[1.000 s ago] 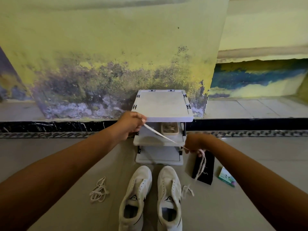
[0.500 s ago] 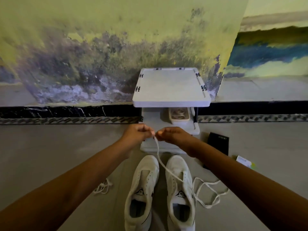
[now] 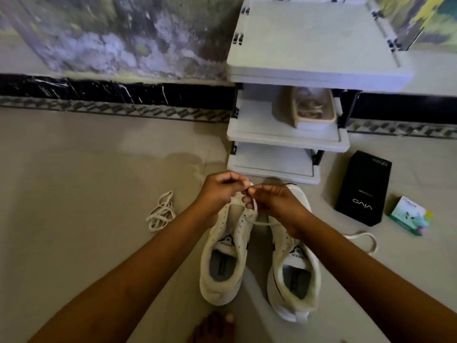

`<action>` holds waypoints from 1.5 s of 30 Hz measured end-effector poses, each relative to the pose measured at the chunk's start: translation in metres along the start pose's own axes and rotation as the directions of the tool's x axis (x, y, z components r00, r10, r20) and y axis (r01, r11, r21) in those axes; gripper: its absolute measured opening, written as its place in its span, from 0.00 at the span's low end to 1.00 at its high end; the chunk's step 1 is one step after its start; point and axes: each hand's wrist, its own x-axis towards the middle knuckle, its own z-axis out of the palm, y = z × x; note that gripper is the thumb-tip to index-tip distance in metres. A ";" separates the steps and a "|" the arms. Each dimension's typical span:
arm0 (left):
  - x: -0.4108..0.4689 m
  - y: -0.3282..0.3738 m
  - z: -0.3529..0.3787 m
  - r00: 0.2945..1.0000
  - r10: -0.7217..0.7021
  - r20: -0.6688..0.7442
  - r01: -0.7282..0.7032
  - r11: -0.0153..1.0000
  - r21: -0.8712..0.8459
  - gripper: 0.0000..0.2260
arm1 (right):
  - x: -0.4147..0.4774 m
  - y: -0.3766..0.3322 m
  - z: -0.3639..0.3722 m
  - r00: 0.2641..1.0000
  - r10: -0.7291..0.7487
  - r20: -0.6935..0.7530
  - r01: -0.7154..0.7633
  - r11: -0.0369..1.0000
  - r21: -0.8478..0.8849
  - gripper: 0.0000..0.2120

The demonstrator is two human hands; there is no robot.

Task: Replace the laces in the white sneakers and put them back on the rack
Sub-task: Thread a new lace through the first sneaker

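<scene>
Over the toe of the left sneaker (image 3: 223,256), my left hand (image 3: 220,191) and right hand (image 3: 274,204) both pinch the white lace (image 3: 259,222). Just beyond stands the rack (image 3: 284,137).

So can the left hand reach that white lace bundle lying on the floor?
Probably yes: the coiled white lace bundle lies on bare floor just beside the left hand, nothing between, though that hand now pinches a flat white shoelace.

The left forearm (image 3: 138,268) and right forearm (image 3: 358,266) reach forward and converge. The left hand (image 3: 221,191) and right hand (image 3: 278,204) meet fingertip to fingertip, fingers curled, both pinching a lace (image 3: 259,222) between them. A bare foot (image 3: 212,325) shows below the hands.
</scene>
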 end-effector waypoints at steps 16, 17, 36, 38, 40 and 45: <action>0.011 -0.056 -0.016 0.998 -0.057 -0.041 0.070 0.726 0.685 0.11 | 0.021 0.045 0.029 0.977 -0.097 -0.191 -0.037 0.805 -0.593 0.07; 0.012 -0.057 -0.018 0.998 -0.048 -0.047 0.067 0.748 0.660 0.09 | 0.024 0.044 0.031 0.977 -0.103 -0.185 -0.037 0.778 -0.627 0.08; 0.009 -0.069 -0.027 0.990 -0.103 -0.098 0.131 0.927 0.351 0.08 | 0.037 0.047 0.048 0.961 -0.148 -0.234 -0.120 0.541 -0.833 0.12; 0.007 -0.069 -0.025 0.994 -0.044 -0.097 0.079 0.916 0.393 0.08 | 0.037 0.048 0.051 0.952 -0.160 -0.260 -0.140 0.527 -0.839 0.13; 0.005 -0.069 -0.024 0.996 0.010 -0.092 0.032 0.893 0.448 0.07 | 0.036 0.048 0.051 0.952 -0.160 -0.261 -0.140 0.530 -0.836 0.13; 0.007 -0.070 -0.023 0.995 -0.035 -0.097 0.073 0.903 0.424 0.08 | 0.035 0.050 0.049 0.962 -0.129 -0.241 -0.126 0.575 -0.808 0.13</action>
